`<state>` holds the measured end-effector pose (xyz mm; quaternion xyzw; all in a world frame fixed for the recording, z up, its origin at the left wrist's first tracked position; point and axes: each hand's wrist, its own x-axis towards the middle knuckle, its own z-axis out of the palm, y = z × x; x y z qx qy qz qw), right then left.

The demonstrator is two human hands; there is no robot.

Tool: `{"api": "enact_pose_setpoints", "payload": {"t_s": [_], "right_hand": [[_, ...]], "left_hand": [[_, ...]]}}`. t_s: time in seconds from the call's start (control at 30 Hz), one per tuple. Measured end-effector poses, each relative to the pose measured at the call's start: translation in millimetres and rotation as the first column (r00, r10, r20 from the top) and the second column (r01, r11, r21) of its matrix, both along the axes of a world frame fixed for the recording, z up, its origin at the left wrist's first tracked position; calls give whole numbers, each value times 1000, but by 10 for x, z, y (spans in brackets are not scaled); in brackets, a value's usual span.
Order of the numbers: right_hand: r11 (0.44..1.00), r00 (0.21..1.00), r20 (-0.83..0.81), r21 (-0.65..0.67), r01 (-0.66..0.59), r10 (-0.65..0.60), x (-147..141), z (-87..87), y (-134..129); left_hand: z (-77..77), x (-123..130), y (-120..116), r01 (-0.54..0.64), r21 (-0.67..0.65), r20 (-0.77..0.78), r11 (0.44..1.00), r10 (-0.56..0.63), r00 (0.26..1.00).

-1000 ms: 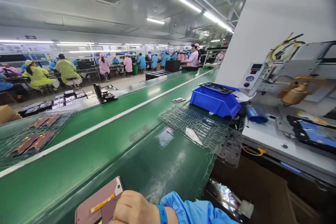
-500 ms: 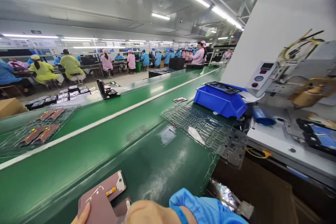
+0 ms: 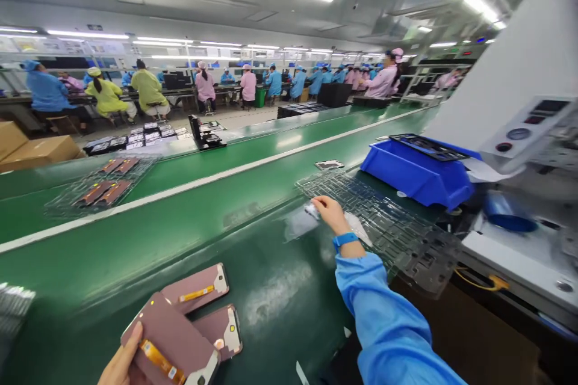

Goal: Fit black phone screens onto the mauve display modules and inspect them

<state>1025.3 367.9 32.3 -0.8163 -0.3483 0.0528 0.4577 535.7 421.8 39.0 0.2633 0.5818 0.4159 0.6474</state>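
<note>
My left hand (image 3: 124,355) grips a phone display panel (image 3: 176,337), its pinkish-brown back facing up, with an orange flex cable and a pale end piece. Two similar panels lie on the green surface beside it: one panel (image 3: 198,290) partly behind the held one, another panel (image 3: 221,331) to its right. Farther out, my right hand (image 3: 329,212) has its fingers pinched together at the upper corner of a small clear plastic bag (image 3: 300,225). What sits between those fingertips is too small to make out. A white paper-like piece (image 3: 359,228) lies close to the right wrist.
A clear moulded tray (image 3: 397,240) lies right of my right hand, before a blue bin (image 3: 415,171) with a black frame on top. Another clear tray (image 3: 63,201) holds several panels at left. A machine (image 3: 524,132) stands at right. Co-workers (image 3: 149,87) sit across the room.
My right hand has moved from beside the panels forward and right to the clear bag. The left hand still holds its panel, now tilted with its cable showing. The view has shifted left.
</note>
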Motion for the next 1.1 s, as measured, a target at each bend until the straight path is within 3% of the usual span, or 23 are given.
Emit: {"api": "enact_pose_setpoints", "payload": {"t_s": [0.17, 0.33, 0.4, 0.47, 0.57, 0.63, 0.67, 0.73, 0.8, 0.87, 0.97, 1.1], "right_hand": [[946, 988, 92, -289, 144, -122, 213, -438, 20], [944, 958, 257, -266, 193, -124, -61, -454, 72], [971, 957, 291, -228, 68, 1, -387, -385, 129], [957, 924, 289, -215, -192, 251, -887, -318, 149], [767, 724, 253, -207, -607, 642, -1821, -244, 33], [562, 524, 220, -188, -805, 823, -2374, -215, -110], [499, 462, 211, -181, -847, 861, -2586, -211, -178], [440, 405, 210, -166, -882, 890, -2850, -231, -276], [442, 402, 226, -169, -881, 887, -2936, -296, -315], [425, 377, 242, -190, -885, 894, -2924, -392, -321], [372, 308, 276, -219, -902, 910, -2893, -545, -333], [375, 274, 380, -222, -900, 883, -2955, -708, -362]], "left_hand": [[182, -156, -117, -159, 105, 143, 982, 143, 979], [200, -163, -236, -313, 56, 223, 948, 293, 930], [157, -98, -305, -302, 43, 249, 952, 283, 926], [105, 1, -384, -255, 25, 283, 967, 238, 929], [27, 176, -514, -134, 22, 349, 991, 118, 930], [-15, 269, -593, -57, 32, 385, 998, 41, 922], [-31, 292, -624, -24, 38, 398, 999, 7, 917], [-49, 265, -655, 36, 57, 396, 998, -56, 916], [-34, 113, -650, 27, 143, 271, 989, -65, 960], [36, -154, -633, -49, 314, 14, 948, 47, 999], [273, -635, -664, -122, 551, -286, 826, 324, 902], [740, -1080, -846, -192, 666, -377, 721, 547, 747]]}}
